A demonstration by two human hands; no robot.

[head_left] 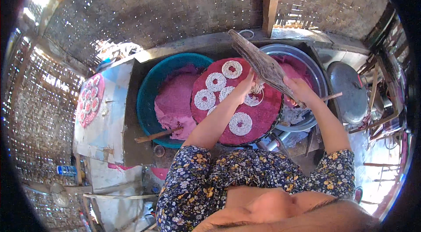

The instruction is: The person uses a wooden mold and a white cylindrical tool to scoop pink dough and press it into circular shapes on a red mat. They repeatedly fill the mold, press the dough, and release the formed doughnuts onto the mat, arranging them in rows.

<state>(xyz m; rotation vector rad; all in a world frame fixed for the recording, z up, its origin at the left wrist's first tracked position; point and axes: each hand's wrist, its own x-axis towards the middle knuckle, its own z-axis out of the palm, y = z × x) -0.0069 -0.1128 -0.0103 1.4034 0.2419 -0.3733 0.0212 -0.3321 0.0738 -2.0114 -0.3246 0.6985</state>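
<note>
A long weathered wooden piece [262, 63], wide in the middle and narrow at the ends, is held slantwise over a round tray. My right hand [299, 90] is closed around its lower end. My left hand [246, 85] is closed at its near side, with the fingertips hidden behind the wood. Below the wood, white strands lie partly formed within a thin ring [254, 99]. The round tray [268, 120] has a deep pink surface and carries several white lacy strand rings, such as one near the front [240, 124]. My left forearm covers part of some rings.
A teal basin [141, 113] holding a pink mass and a stick [158, 134] stands left. Behind the tray at right is a metal basin [322, 74] with pink and whitish contents. A grey pot lid [348, 91] lies farther right. At far left, a pink plate [101, 88] bears red-and-white rings.
</note>
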